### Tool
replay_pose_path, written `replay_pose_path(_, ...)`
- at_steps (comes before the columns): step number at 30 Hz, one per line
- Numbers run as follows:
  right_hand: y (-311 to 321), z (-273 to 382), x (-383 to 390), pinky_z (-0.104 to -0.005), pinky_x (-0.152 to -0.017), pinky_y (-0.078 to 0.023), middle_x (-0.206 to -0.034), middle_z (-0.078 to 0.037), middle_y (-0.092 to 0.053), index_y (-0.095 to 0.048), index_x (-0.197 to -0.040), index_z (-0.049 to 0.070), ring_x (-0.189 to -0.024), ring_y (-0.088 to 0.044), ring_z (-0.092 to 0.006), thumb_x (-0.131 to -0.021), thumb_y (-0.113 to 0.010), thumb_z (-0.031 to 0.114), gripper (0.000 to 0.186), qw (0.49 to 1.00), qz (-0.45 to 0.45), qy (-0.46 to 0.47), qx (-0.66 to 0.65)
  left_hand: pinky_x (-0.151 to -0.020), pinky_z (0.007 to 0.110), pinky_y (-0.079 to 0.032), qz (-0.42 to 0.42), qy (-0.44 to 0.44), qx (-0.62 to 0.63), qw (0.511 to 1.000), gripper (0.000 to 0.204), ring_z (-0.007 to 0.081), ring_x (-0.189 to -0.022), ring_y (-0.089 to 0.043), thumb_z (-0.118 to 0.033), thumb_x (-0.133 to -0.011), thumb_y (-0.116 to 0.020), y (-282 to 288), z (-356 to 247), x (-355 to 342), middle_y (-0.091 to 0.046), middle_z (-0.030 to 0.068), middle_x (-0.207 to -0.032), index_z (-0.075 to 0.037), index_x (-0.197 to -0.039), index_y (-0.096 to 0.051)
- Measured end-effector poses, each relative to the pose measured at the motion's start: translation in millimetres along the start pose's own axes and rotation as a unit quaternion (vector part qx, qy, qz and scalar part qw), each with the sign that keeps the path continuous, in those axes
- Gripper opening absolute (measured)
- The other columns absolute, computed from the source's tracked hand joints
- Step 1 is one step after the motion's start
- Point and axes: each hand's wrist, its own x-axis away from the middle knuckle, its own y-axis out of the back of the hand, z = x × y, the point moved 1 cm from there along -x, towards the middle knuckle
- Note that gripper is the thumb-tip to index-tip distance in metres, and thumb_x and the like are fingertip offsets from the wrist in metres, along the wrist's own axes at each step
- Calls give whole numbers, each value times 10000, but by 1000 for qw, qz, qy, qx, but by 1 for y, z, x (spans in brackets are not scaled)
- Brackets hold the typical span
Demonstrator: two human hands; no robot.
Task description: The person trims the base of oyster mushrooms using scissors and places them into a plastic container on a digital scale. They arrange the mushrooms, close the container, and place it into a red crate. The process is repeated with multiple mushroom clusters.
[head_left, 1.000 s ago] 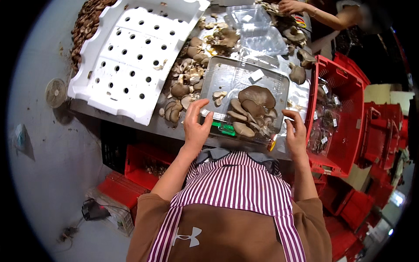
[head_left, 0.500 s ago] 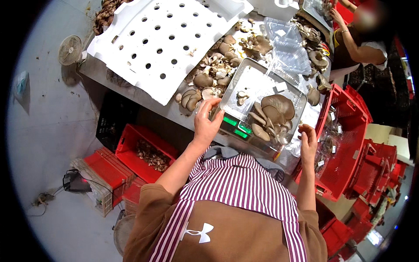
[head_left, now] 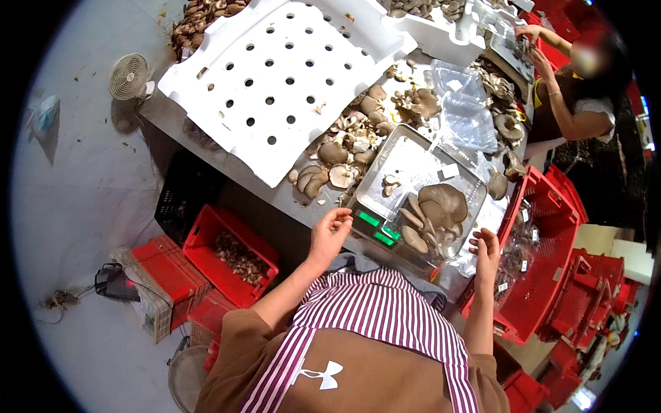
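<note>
My left hand (head_left: 330,235) hovers by the near left corner of a weighing scale with a metal pan (head_left: 372,175) and a lit green display (head_left: 368,219). Its fingers are loosely bent and hold nothing. On the pan rests a clear plastic tray (head_left: 470,232) containing a cluster of large grey-brown oyster mushrooms (head_left: 443,203). A few small mushrooms (head_left: 391,184) lie at the pan's left side. Just right of the clear tray is my right hand (head_left: 486,253), fingers apart and nothing in them.
Loose oyster mushrooms (head_left: 334,153) and stacked clear trays (head_left: 465,113) cover the table beyond the scale. A white perforated crate (head_left: 279,82) lies at left. Red crates (head_left: 544,255) stand at right, another (head_left: 200,234) at lower left. A co-worker (head_left: 575,113) handles mushrooms at far right.
The view has shifted, so the table sits lower in the picture. My left hand has drawn back slightly from the scale, its fingers more bent. The co-worker's hands have come together.
</note>
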Motion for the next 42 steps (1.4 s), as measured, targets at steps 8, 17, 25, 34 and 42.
replay_pose_path(8, 7, 2, 1, -274, -744, -525, -1126, -98, -655, -555, -1264, 33, -895, -655, -146, -1014, -528, 98, 260, 999, -15, -12, -33, -738, 312, -531, -34, -136, -158, 978, 224, 192, -818, -655, -68, -853, -688, 7, -38, -43, -666, 97, -943, -6, -1068, -672)
replay_pose_path(17, -3, 13, -5, -282, -734, -517, -1109, -94, -657, -563, -1246, 21, -883, -660, -150, -1016, -517, 96, 247, 999, -22, -7, -30, -880, 407, -457, 142, -349, -441, 815, 514, 294, -1030, -555, -105, -746, -738, -77, -64, -98, -572, 106, -1099, -62, -1239, -600)
replay_pose_path(25, 9, -8, 0, -269, -722, -520, -1093, -82, -657, -557, -1228, 35, -847, -650, -133, -1011, -524, 100, 229, 997, -41, -34, -51, -793, 407, -463, 92, -359, -408, 834, 322, 286, -937, -571, -51, -753, -669, -72, -52, -101, -573, 97, -953, -65, -1073, -644)
replay_pose_path(34, 2, -9, -29, -265, -715, -513, -1092, -75, -658, -563, -1235, 30, -846, -654, -144, -1011, -525, 100, 238, 998, -7, -25, -56, -778, 433, -500, 54, -228, -267, 935, 191, 304, -903, -600, -19, -778, -642, -61, -66, -100, -610, 109, -924, -49, -966, -662)
replay_pose_path(42, 0, -4, -38, -265, -718, -510, -1099, -75, -665, -566, -1241, 24, -841, -657, -141, -1016, -525, 96, 239, 998, -20, -31, -60, -918, 435, -466, -37, -300, -414, 858, 337, 323, -1058, -554, -14, -798, -613, -21, -79, -181, -577, 130, -1120, -50, -1132, -634)
